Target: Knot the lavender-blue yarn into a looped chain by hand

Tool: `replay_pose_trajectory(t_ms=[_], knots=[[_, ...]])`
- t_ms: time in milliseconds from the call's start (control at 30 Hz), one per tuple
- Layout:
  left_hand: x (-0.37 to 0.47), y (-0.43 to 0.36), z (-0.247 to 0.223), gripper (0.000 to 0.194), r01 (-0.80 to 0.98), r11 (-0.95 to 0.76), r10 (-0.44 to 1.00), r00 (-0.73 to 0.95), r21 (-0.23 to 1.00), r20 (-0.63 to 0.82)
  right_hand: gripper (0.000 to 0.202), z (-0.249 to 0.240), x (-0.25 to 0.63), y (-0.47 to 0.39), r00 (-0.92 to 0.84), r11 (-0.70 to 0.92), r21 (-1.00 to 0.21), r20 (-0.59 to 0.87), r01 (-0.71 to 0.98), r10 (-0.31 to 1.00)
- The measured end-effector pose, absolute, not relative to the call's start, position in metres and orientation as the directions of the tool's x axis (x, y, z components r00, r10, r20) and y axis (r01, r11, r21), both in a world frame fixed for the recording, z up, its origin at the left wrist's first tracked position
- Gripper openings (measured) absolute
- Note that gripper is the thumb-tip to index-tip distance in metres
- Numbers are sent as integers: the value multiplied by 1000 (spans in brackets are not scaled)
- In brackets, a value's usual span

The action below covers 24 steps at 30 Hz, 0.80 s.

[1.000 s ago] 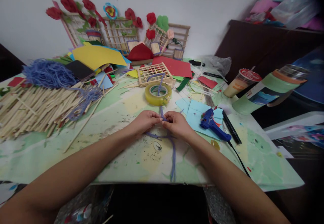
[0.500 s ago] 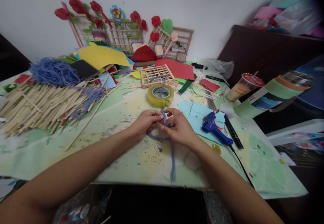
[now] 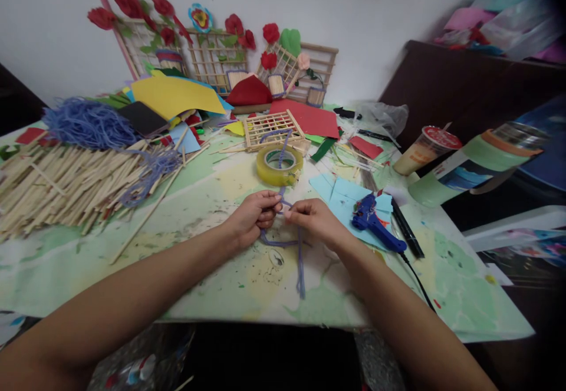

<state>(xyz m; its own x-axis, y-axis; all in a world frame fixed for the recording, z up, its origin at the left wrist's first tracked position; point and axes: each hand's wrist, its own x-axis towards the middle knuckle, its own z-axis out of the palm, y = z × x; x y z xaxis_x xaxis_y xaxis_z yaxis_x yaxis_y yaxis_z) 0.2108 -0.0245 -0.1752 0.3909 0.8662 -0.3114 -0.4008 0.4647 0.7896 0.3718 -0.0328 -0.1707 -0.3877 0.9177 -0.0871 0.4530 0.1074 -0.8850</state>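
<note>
Over the middle of the table, my left hand (image 3: 260, 213) pinches a purple yarn cord (image 3: 301, 267) between thumb and fingers. My right hand (image 3: 313, 217) is closed on the same cord, a short way to the right. A short stretch of cord spans the gap between my fingertips, and a loop sags below my left hand. One loose end hangs toward the table's front edge. The other part runs up across a roll of yellowish tape (image 3: 265, 171) to a small wooden stick lattice (image 3: 269, 128). My fingers partly hide the crossing of the cord.
To the left lie a heap of wooden sticks (image 3: 57, 193) and a tangle of purple yarn (image 3: 88, 124). A blue glue gun (image 3: 375, 226) rests on light blue paper (image 3: 329, 190). A green flask (image 3: 473, 170) and a drink cup (image 3: 427, 150) stand at the right.
My right hand has drawn slightly away to the right, its fingers now pinched closer together. The cord between the hands is pulled out, and the hanging end sits a little higher.
</note>
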Motion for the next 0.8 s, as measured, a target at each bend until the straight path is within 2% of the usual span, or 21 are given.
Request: replay_pose_trajectory(t_ms=[100, 200, 267, 333, 367, 433, 500, 567, 700, 800], knots=[[211, -25, -173, 12, -390, 464, 867, 385, 795, -317, 28, -165, 381, -27, -228, -5, -976, -57, 220, 972], [211, -26, -172, 12, -374, 454, 870, 384, 809, -310, 24, -161, 392, -19, -21, -6, -1000, -6, 5, 1000], [212, -26, -174, 12, -358, 444, 872, 382, 821, -304, 18, -162, 400, -12, 119, 29, -997, 19, -76, 993], [212, -26, -175, 12, -342, 434, 875, 379, 833, -301, 12, -165, 406, -5, 239, 65, -996, 48, -63, 970], [213, -26, -175, 12, -334, 432, 876, 377, 838, -301, 10, -167, 408, -3, 295, 85, -996, 81, -4, 952], [214, -26, -176, 12, -318, 428, 877, 371, 846, -304, 11, -172, 408, -1, 376, 137, -966, 213, 219, 902], [214, -27, -177, 12, -299, 419, 878, 373, 857, -299, 13, -176, 404, -3, 323, 214, -862, 386, 460, 864], [215, -28, -177, 13, -285, 402, 881, 380, 870, -283, 14, -179, 396, -9, 129, 314, -764, 457, 564, 880], [214, -29, -178, 13, -265, 391, 876, 401, 881, -268, 17, -183, 377, -21, -255, 395, -731, 303, 557, 919], [213, -30, -178, 15, -223, 384, 877, 391, 896, -278, 21, -185, 370, -25, -359, 381, -739, 200, 556, 912]])
